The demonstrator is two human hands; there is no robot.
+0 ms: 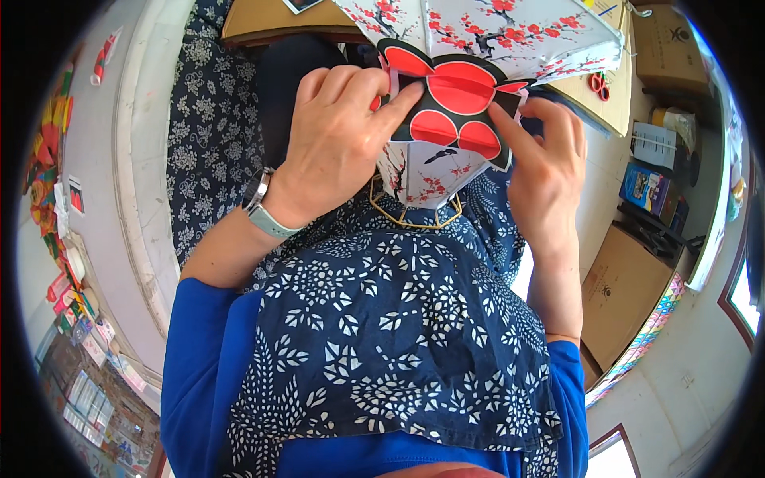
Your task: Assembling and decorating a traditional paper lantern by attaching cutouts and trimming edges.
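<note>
1. Plainly central, the red-and-black piece point(460, 84) is held up over the lap, between white blossom-printed panels point(510, 36) above and a narrower lower panel point(430, 179) below. Its red ovals face the wearer, perhaps so its edges can be watched.

2. The left hand point(339, 143) pinches the piece's left side, thumb reaching inward over the front and fingers curled; the fingertips' exact contact is partly hidden.

3. The right hand point(546, 167) grips the opposite edge, one digit laid along the front and another bent behind. Holding both ends likely stops the thin material from twisting.

4. Beneath the lower panel, a gold wire frame point(418, 224) forms an angular ring. It probably keeps the panels spread; whether it touches the cloth below cannot be told.

5. A patterned apron point(398, 342) covers the wearer's front and lap, presumably guarding the blue sleeves' point(195, 366) matching garment.

6. Farther out, red-handled scissors point(599, 88) lie on a tan surface point(617, 115) at the right, likely parked within reach but away from the hands. Beyond that stand cardboard boxes point(625, 291).
</note>
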